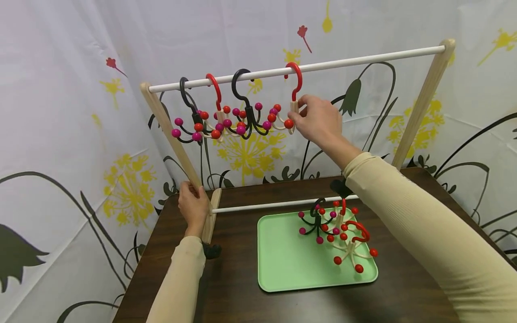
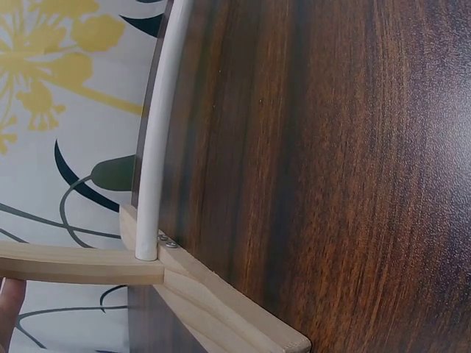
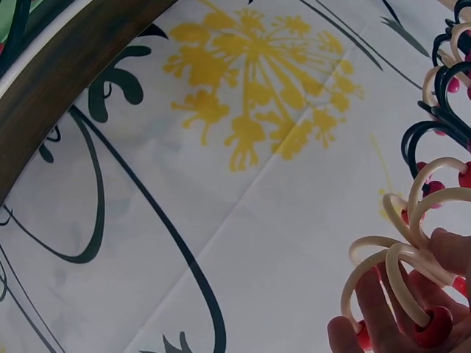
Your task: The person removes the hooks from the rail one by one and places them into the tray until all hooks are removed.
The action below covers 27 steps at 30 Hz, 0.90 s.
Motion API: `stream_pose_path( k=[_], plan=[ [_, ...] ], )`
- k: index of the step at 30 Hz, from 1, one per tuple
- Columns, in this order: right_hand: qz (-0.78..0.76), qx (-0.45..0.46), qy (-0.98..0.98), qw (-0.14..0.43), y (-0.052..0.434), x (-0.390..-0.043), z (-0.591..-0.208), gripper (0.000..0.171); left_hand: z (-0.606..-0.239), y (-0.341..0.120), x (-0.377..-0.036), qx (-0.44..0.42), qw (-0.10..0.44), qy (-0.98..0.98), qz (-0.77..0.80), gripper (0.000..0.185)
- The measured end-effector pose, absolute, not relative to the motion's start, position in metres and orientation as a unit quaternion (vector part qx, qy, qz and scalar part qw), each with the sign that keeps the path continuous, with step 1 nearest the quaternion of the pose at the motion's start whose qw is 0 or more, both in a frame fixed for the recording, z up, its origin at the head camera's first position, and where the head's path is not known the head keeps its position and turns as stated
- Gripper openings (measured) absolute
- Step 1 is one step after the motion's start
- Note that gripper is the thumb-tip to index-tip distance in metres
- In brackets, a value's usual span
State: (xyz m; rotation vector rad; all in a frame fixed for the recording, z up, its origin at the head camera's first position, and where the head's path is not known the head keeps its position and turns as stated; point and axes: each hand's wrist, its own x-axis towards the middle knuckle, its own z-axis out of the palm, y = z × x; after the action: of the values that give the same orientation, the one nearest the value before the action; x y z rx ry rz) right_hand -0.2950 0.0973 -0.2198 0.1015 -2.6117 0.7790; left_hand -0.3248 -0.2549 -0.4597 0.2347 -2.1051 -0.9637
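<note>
Since the rack (image 1: 424, 103) could shift when touched up high, the left hand (image 1: 194, 206) is curled round its left upright (image 1: 172, 134), presumably to steady it, while the right hand (image 1: 317, 115) pinches the rightmost red-hooked hanger (image 1: 295, 93) by its pale neck, hook over the top rail (image 1: 363, 60), likely to control its swing. Four hangers hang on that rail, two black-hooked and two red-hooked, and three lie on the one green tray (image 1: 291, 264), one black-hooked and two red-hooked, though their overlapping arms make the coloured balls (image 1: 241, 130) hard to count.
</note>
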Motion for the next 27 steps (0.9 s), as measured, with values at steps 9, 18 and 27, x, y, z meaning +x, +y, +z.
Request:
stream_pose_path(
  k=[9, 18, 27],
  plan=[
    [0.264, 0.048, -0.938, 0.22, 0.106, -0.294, -0.213, 0.033, -0.461, -0.253, -0.326, 0.089, 0.398, -0.83, -0.38, 0.02],
    [0.293, 0.04, -0.922, 0.25, 0.121, -0.285, -0.202, 0.034, -0.46, -0.251, -0.323, 0.091, 0.396, -0.83, -0.383, 0.021],
    [0.345, 0.051, -0.894, 0.281, 0.138, -0.27, -0.199, 0.035, -0.462, -0.253, -0.327, 0.091, 0.398, -0.828, -0.383, 0.022]
  ],
)
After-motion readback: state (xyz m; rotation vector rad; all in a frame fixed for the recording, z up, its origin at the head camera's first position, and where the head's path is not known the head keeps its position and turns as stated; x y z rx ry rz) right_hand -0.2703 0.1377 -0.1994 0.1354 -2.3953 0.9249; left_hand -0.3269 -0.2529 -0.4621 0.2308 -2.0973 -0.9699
